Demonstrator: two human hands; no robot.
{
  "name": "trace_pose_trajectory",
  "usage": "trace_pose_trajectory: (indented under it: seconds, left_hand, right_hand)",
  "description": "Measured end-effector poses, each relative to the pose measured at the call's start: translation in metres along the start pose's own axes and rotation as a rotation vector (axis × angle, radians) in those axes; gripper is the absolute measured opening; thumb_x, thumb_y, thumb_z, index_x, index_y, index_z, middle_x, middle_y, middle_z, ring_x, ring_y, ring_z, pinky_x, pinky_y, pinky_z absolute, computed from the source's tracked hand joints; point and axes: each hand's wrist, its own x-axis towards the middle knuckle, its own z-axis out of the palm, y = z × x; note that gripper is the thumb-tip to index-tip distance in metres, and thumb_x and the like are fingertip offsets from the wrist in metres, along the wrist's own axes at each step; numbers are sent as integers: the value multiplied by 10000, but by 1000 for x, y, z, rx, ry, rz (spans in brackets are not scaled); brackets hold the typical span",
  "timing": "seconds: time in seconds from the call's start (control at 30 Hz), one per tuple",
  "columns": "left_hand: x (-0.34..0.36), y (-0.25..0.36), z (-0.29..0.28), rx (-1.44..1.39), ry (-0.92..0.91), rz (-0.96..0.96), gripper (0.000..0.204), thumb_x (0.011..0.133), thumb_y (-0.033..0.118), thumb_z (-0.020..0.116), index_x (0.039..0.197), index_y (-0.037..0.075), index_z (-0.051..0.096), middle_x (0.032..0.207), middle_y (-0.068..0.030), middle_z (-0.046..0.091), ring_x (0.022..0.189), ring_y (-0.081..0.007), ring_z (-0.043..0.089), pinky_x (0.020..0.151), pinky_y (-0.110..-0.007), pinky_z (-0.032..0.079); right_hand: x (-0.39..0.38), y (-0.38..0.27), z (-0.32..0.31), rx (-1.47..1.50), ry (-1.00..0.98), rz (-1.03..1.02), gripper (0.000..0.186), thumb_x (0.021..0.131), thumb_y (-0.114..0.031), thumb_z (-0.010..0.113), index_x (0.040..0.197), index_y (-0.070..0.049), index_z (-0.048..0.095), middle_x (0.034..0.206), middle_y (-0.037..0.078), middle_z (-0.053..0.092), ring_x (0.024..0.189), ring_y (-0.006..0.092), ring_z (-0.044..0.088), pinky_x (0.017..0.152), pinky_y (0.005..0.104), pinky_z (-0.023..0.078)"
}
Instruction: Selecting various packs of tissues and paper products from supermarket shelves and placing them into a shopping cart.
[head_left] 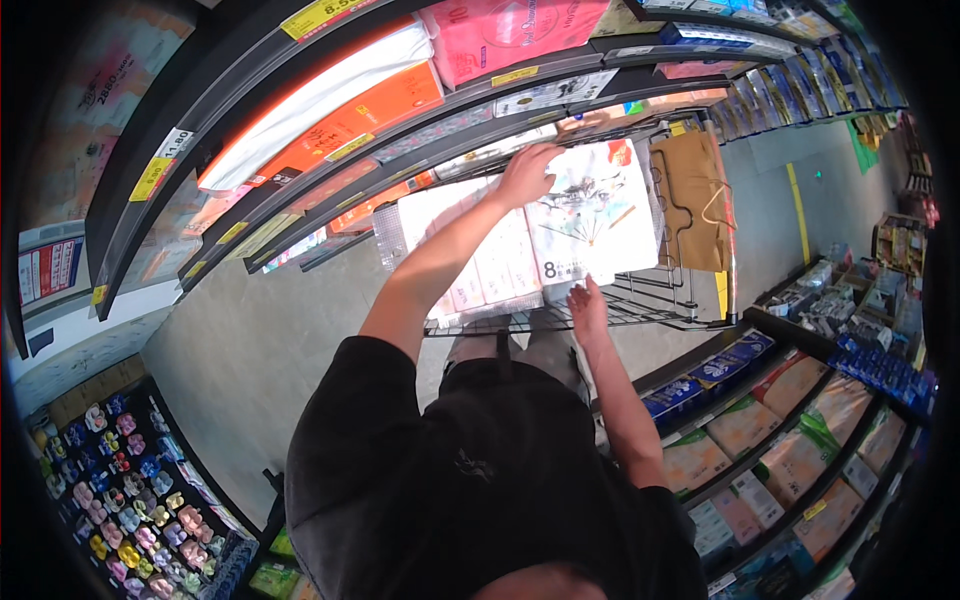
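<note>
On my far left runs a curved store shelf (300, 150) stacked with orange and white packs. Just right of it, in front of me, stands a wire cart (640, 300), and in it lie two bundles: a plainer pack of tissue rolls (480, 260) on the left, and touching its right side, the printed white tissue pack (590, 215) I am handling.

My left hand (527, 172) lies flat on the far upper-left corner of that printed pack, fingers spread and pressing down, not pinching. My right hand (588, 305) is at the pack's near lower edge, fingers held together and pointing up at it; whether it touches or sits just short I cannot tell.

So the pack lies between my two hands, its long axis running away from me, tilted a little rightward. The left arm stretches furthest; the right hand is nearer to my body. Right of the pack, a brown paper bag (690, 195) hangs on the cart's side.
</note>
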Motion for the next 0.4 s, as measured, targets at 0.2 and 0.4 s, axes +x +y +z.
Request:
trace_pose_trajectory:
  seconds: [0.2, 0.4]
  left_hand:
    - [-131, 17, -33, 509, -14, -192, 531, 805, 343, 637, 1262, 94, 535, 1320, -203, 461, 1250, -368, 408, 1020, -571, 276]
    - [-204, -4, -51, 671, 4, -224, 695, 716, 433, 727, 1304, 121, 525, 1475, -167, 305, 1371, -402, 239, 1016, -669, 192]
  right_hand:
    - [37, -41, -9, -21, 200, -202, 622, 878, -400, 603, 1356, -90, 354, 1282, 105, 424, 1133, 219, 432, 939, 394, 370]
    - [78, -26, -12, -224, 146, -66, 618, 899, -418, 569, 1378, -146, 288, 1335, 75, 426, 1168, 258, 440, 895, 530, 403]
